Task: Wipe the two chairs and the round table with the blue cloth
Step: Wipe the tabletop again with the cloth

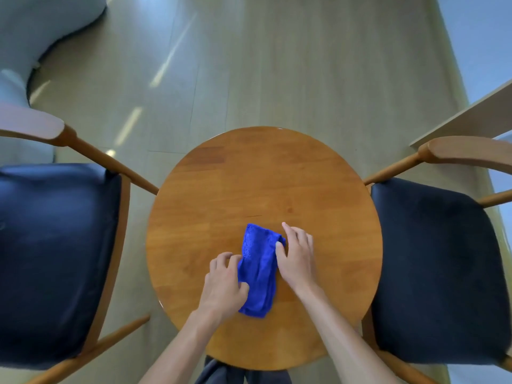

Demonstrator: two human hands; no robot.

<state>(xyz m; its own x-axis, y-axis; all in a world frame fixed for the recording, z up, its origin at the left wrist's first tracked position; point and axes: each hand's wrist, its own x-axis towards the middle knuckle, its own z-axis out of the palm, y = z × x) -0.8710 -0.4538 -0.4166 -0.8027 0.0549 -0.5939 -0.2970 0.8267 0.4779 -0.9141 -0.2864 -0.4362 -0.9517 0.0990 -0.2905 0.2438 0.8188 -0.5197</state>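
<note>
Round wooden table (263,173), warm orange-brown top, seen from straight above. A folded bright blue cloth (259,268) lies on its near half, long axis running away from the person.

Left hand (225,284): fingers curled, gripping the cloth's left edge, thumb pressed into the fabric. Right hand (297,254): laid along the cloth's right edge, thumb on the fabric, fingers loosely spread on the wood beside it (whether it pinches the edge, cannot tell).

Flanking the table, two wooden armchairs with dark padded seats: left chair (55,245) and right chair (440,270), both drawn close to the rim. Pale plank floor (263,65) beyond. A grey upholstered piece (33,29) sits far left, well apart; a light board edge (465,115) sits far right.
</note>
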